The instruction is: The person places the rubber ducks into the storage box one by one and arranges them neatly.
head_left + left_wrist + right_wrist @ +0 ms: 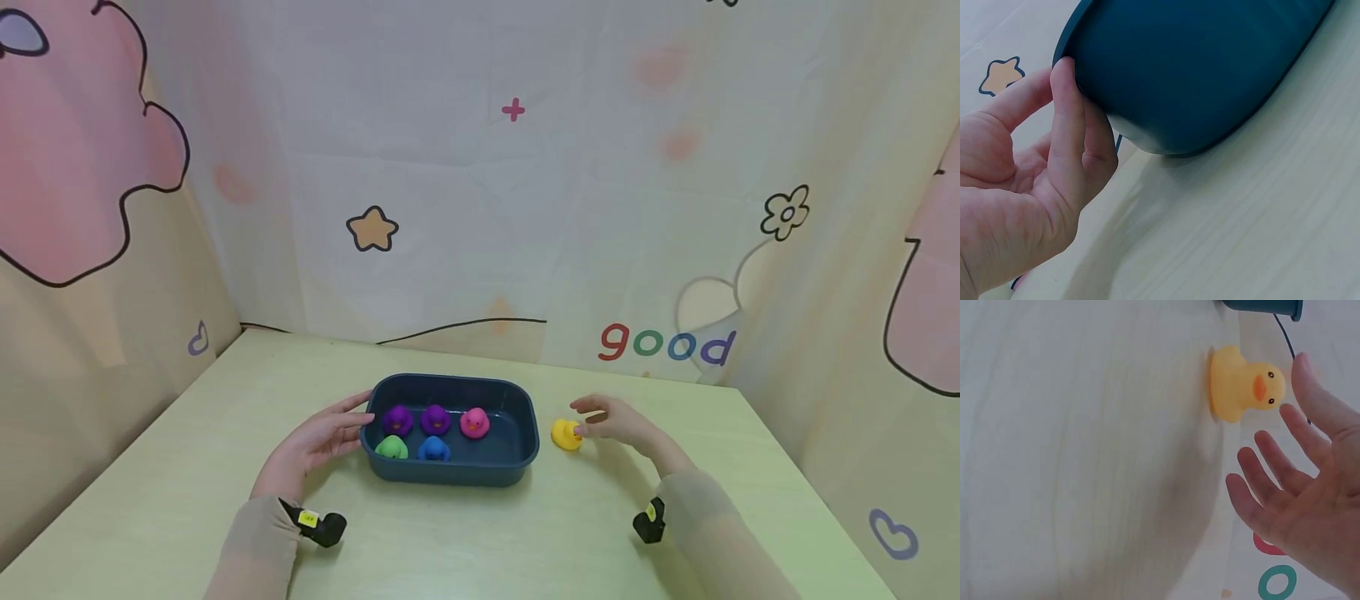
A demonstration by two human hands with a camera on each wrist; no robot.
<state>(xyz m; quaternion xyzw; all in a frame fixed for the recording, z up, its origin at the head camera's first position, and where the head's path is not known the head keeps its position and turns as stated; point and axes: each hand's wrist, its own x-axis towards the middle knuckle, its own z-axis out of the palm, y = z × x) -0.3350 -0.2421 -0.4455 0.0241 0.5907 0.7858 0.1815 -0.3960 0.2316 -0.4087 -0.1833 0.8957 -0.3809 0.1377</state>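
Observation:
A dark blue rectangular bin (468, 475) holds several small rubber ducks: two purple ducks (397, 421), a pink duck (474, 423), a green duck (392, 447) and a blue duck (434, 449). At the bin's left end, my left hand (330, 433) holds its rim, the fingertips bent at the edge in the left wrist view. A yellow rubber duck (1238, 384) stands upright on the table, right of the bin. My right hand (618, 427) hovers beside this duck with fingers spread and nothing held; the thumb (1310, 384) is near the duck's head.
The pale wooden table (450, 542) meets a printed cloth backdrop (450, 275) at the back, with cloth at both sides too. A black wrist camera (322, 527) is strapped on the left sleeve, another camera (649, 523) on the right.

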